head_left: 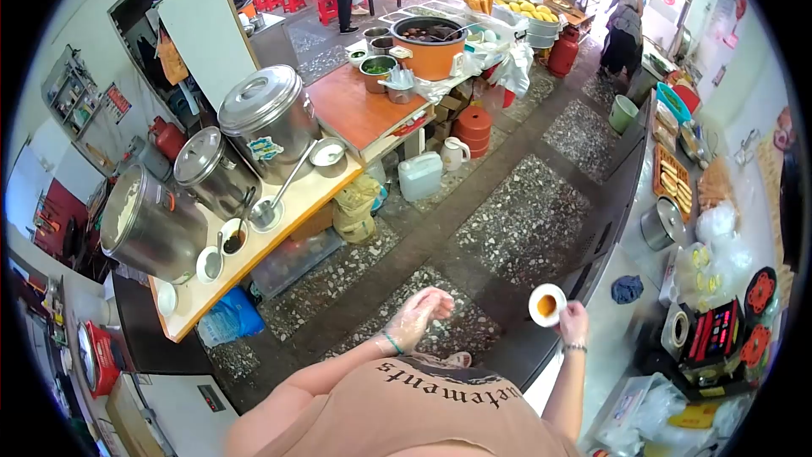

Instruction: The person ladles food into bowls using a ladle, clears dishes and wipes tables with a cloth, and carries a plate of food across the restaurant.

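Currently right hand (575, 322) grips white bowl (534, 303) at 4 o'clock; tilting could spill brown liquid (546, 305) (left hand (419, 317) empty, loosely curled).

An open steel pot (152, 233) and two lidded pots (275, 123) stand along a wooden counter (193, 298), where a ladle (293, 176) rests in a bowl. A blue bag (230, 318) lies below. A bowl of chopped greens (378, 70) stands near an orange pot (427, 65). A white jug (455, 155) is beside a plastic container (420, 176). A crumpled blue cloth (627, 289) lies near another steel pot (663, 225). Red stools (293, 2) fill the background.
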{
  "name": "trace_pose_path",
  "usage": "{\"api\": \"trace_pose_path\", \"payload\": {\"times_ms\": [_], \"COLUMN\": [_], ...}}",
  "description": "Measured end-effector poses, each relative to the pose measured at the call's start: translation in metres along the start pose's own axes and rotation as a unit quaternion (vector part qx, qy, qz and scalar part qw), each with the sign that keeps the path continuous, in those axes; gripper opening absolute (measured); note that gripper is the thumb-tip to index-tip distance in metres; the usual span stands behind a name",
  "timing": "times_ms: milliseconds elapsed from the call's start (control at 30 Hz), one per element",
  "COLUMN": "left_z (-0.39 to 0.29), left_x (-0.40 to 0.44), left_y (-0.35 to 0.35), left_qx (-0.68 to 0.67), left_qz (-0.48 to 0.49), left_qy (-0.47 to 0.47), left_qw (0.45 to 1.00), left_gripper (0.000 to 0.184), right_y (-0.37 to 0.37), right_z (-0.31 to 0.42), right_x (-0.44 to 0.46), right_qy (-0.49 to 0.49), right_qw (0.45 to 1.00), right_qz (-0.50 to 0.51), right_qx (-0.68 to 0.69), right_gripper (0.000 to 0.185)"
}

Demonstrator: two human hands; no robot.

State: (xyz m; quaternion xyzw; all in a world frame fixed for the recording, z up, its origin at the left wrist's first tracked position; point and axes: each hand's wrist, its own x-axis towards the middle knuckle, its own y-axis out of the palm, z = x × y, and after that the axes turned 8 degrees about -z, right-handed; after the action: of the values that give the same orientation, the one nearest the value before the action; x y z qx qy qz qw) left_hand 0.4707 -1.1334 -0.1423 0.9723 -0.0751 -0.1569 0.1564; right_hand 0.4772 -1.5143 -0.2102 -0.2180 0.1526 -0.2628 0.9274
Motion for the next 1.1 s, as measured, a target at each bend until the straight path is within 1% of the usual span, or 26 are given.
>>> {"api": "trace_pose_path", "payload": {"times_ms": [33, 100, 133, 167, 200, 233, 267, 300, 367, 400, 433, 467, 500, 567, 667, 700, 767, 800, 833, 867, 900, 933, 967, 1033, 1100], "left_z": [-0.004, -0.013, -0.017, -0.02, -0.022, -0.023, -0.032, -0.028, -0.024, -0.018, -0.013, -0.012, -0.012, -0.013, 0.006, 0.005, 0.002, 0.017, 0.023, 0.04, 0.025, 0.029, 0.028, 0.028, 0.031], "left_x": [-0.008, -0.02, -0.027, -0.033, -0.039, -0.046, -0.056, -0.059, -0.068, -0.071, -0.075, -0.08, -0.085, -0.099, -0.11, -0.114, -0.122, -0.126, -0.135, -0.142, -0.152, -0.162, -0.172, -0.196, -0.222], "left_y": [-0.017, -0.052, -0.069, -0.085, -0.1, -0.111, -0.114, -0.126, -0.141, -0.149, -0.155, -0.159, -0.162, -0.165, -0.184, -0.186, -0.182, -0.198, -0.202, -0.211, -0.205, -0.209, -0.212, -0.226, -0.245], "left_qx": [0.001, -0.004, -0.012, -0.011, -0.015, -0.022, -0.034, -0.034, -0.062, -0.068, -0.093, -0.109, -0.125, -0.131, -0.161, -0.161, -0.168, -0.202, -0.192, -0.212, -0.201, -0.192, -0.21, -0.222, -0.247], "left_qz": [0.001, -0.064, -0.078, -0.081, -0.109, -0.139, -0.187, -0.201, -0.25, -0.28, -0.311, -0.334, -0.36, -0.398, -0.446, -0.448, -0.487, -0.479, -0.506, -0.525, -0.532, -0.537, -0.554, -0.57, -0.581], "left_qy": [-0.003, -0.01, -0.015, -0.015, -0.001, 0.011, -0.007, 0.022, 0.034, 0.032, 0.024, 0.021, 0.017, 0.024, 0.025, 0.026, 0.058, 0.063, 0.053, 0.061, 0.076, 0.061, 0.056, 0.065, 0.089], "left_qw": [1.0, 0.998, 0.997, 0.997, 0.994, 0.99, 0.982, 0.979, 0.966, 0.957, 0.946, 0.936, 0.925, 0.908, 0.88, 0.879, 0.855, 0.852, 0.839, 0.822, 0.819, 0.819, 0.803, 0.789, 0.77], "left_gripper": [0.031, 0.03, 0.028, 0.028, 0.027, 0.026, 0.024, 0.025, 0.027, 0.031, 0.034, 0.036, 0.038, 0.046, 0.048, 0.046, 0.039, 0.038, 0.038, 0.035, 0.034, 0.033, 0.033, 0.036, 0.036], "right_y": [0.023, 0.074, 0.098, 0.127, 0.153, 0.176, 0.203, 0.217, 0.255, 0.28, 0.293, 0.312, 0.324, 0.35, 0.386, 0.392, 0.399, 0.407, 0.414, 0.422, 0.426, 0.436, 0.44, 0.46, 0.476], "right_z": [0.029, 0.057, 0.08, 0.08, 0.093, 0.106, 0.111, 0.141, 0.164, 0.161, 0.177, 0.177, 0.189, 0.202, 0.211, 0.211, 0.22, 0.228, 0.231, 0.233, 0.236, 0.229, 0.236, 0.23, 0.232], "right_x": [-0.01, -0.02, -0.032, -0.033, -0.043, -0.053, -0.06, -0.084, -0.109, -0.112, -0.127, -0.13, -0.142, -0.159, -0.186, -0.193, -0.204, -0.22, -0.232, -0.243, -0.256, -0.265, -0.28, -0.31, -0.347], "right_qy": [-0.012, -0.043, -0.065, -0.068, -0.063, -0.097, -0.099, -0.078, -0.109, -0.16, -0.161, -0.209, -0.25, -0.349, -0.402, -0.414, -0.405, -0.393, -0.384, -0.387, -0.375, -0.372, -0.433, -0.386, -0.363], "right_qw": [1.0, 0.997, 0.994, 0.992, 0.989, 0.983, 0.976, 0.969, 0.95, 0.933, 0.924, 0.896, 0.879, 0.826, 0.766, 0.747, 0.717, 0.694, 0.688, 0.665, 0.65, 0.646, 0.613, 0.591, 0.567], "right_qz": [0.018, 0.059, 0.081, 0.105, 0.131, 0.158, 0.195, 0.233, 0.292, 0.323, 0.345, 0.389, 0.4, 0.434, 0.497, 0.517, 0.562, 0.597, 0.608, 0.63, 0.649, 0.658, 0.654, 0.702, 0.728], "right_qx": [-0.019, -0.01, -0.017, -0.002, 0.014, -0.015, -0.002, 0.025, -0.011, -0.022, -0.033, -0.045, -0.068, -0.085, -0.072, -0.068, -0.081, -0.089, -0.099, -0.102, -0.126, -0.113, -0.096, -0.1, -0.129], "right_gripper": [0.01, 0.012, 0.011, 0.011, 0.01, 0.008, 0.006, 0.005, 0.007, 0.007, 0.008, 0.011, 0.013, 0.017, 0.018, 0.019, 0.019, 0.02, 0.021, 0.021, 0.02, 0.019, 0.018, 0.019, 0.019]}}
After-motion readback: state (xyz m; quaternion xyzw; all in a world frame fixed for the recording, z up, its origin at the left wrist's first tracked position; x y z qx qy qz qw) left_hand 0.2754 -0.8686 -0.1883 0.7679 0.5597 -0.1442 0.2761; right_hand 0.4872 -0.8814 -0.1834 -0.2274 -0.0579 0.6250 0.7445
